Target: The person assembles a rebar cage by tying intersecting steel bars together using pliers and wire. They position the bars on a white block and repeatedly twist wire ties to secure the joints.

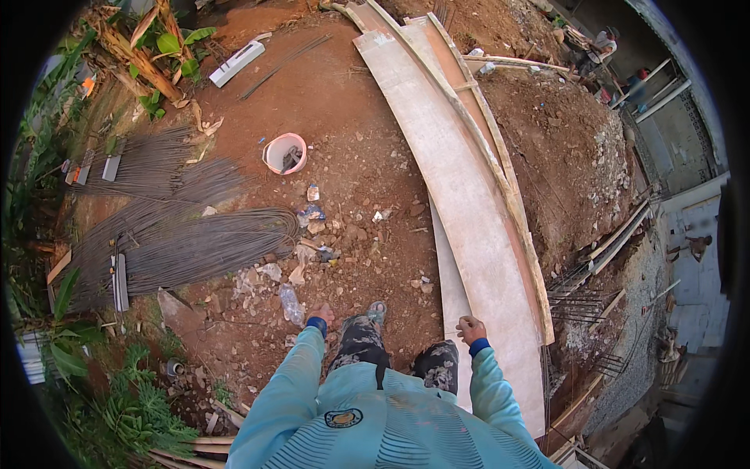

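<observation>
While the right hand hangs over a long pale panel, its fingers curled but whether around anything one cannot tell, the left hand hovers near some clear plastic, its fingers too small and hidden to read. Just ahead, a foot shows on red soil strewn with rubble. Farther out, the panel stretches away at the person's right beside a timber, a pink bucket stands ahead, dark rods spread at left, and other people appear at far right.
</observation>
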`<state>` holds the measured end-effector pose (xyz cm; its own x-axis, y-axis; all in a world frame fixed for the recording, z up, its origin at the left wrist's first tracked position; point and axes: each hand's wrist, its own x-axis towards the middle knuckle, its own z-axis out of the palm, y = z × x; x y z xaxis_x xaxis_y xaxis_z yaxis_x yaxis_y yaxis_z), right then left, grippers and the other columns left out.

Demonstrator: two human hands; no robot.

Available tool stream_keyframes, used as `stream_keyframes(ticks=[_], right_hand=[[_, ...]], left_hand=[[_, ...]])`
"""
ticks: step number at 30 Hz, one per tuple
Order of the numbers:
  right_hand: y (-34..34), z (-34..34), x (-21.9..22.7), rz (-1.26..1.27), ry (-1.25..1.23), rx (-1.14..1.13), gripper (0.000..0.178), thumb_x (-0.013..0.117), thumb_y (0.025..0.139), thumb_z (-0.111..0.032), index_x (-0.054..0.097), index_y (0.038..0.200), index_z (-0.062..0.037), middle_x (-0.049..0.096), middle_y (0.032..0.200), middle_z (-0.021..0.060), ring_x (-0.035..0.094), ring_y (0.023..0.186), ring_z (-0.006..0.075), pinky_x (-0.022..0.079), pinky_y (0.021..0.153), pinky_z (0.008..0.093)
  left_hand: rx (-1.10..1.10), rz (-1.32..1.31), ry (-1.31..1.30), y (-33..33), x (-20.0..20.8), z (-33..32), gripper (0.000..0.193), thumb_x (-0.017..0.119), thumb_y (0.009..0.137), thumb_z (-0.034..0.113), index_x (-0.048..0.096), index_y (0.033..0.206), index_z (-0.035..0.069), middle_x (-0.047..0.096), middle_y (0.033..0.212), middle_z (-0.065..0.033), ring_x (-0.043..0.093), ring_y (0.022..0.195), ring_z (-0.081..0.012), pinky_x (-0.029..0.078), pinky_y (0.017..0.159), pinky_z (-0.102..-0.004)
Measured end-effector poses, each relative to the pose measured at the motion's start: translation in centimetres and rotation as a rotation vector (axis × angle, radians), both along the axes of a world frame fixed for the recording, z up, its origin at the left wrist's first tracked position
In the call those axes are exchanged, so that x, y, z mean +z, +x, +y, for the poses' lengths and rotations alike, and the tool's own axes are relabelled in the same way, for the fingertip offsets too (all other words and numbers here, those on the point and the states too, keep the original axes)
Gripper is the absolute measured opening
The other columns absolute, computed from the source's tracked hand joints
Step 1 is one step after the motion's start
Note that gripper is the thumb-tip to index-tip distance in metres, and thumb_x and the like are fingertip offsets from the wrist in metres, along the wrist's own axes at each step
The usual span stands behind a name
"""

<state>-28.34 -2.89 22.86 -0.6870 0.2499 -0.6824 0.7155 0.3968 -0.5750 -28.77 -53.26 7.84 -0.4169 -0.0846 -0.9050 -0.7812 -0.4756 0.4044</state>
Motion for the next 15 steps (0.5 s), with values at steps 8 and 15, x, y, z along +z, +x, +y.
stream_keyframes(ticks=[8, 15], right_hand=[[7.8, 7.1, 2.2, -0.657, 0.076, -0.335, 0.026, 0.052, 0.091, -0.020, 0.063, 0.110, -0.0049, 0.070, 0.096, 0.0151, 0.067, 0.071, 0.0251, 0.054, 0.056, 0.0410], [-4.1, 13.5, 1.9, -0.517, 0.219, 0.248, 0.026, 0.047, 0.091, -0.020, 0.061, 0.105, -0.0035, 0.068, 0.098, 0.0203, 0.067, 0.068, 0.0327, 0.051, 0.052, 0.0439]], left_hand=[[0.150, -0.397, -0.040, 5.2, -1.5, -4.0, 0.040, 0.068, 0.088, 0.033, 0.056, 0.116, 0.006, 0.066, 0.097, -0.0148, 0.063, 0.072, -0.0249, 0.049, 0.053, -0.0379], [-0.304, -0.314, -0.003, -7.7, -2.4, -5.2, 0.050, 0.068, 0.088, 0.038, 0.057, 0.120, 0.002, 0.067, 0.114, -0.0178, 0.069, 0.091, -0.0305, 0.057, 0.069, -0.0444]])
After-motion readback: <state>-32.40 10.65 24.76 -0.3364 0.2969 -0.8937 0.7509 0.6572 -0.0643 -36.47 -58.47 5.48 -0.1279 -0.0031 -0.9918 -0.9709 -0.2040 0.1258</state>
